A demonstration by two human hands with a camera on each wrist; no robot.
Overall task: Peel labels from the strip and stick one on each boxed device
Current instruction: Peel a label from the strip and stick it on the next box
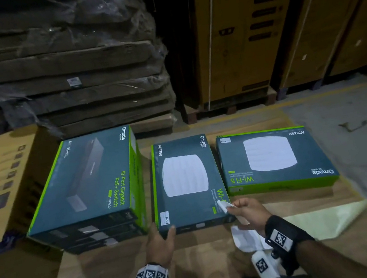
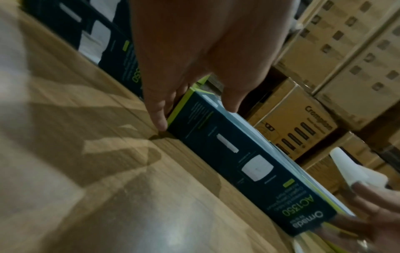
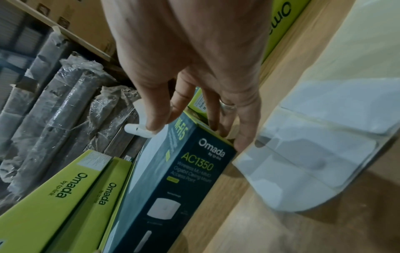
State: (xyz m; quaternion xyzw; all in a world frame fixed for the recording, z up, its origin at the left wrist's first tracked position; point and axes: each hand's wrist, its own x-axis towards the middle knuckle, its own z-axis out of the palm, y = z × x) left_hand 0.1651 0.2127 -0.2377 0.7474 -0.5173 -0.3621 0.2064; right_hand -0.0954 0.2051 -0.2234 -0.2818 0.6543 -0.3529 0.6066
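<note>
We see the left hand (image 1: 161, 243) bracing the near left corner of the middle AC1350 box (image 1: 185, 181), fingers relaxed and straight against its edge, grasping nothing, while the right hand (image 1: 245, 210) pinches a small white label (image 1: 223, 206) between thumb and forefinger just over the box's near right corner. The label strip (image 1: 247, 239) lies on the cardboard surface (image 1: 116, 269) under the right wrist. In our judgement the step in hand is placing this label: we would keep the left hand steadying the box so it cannot slide, lower one edge of the label first, then smooth it flat toward the free edge to avoid creases, choosing a plain patch of the lid. We note that this box already carries a white label (image 1: 165, 218) just beyond the left fingertips, as does the box to the right (image 1: 274, 158), whereas we see none on the lid of the switch box (image 1: 83, 181) beyond the left hand. The head view alone shows all three boxes and their labels; the right wrist view alone shows the label curled round the forefinger (image 3: 151, 118) and a ring; the left wrist view alone shows the left fingers (image 2: 159, 118) meeting the box corner at the surface.
</note>
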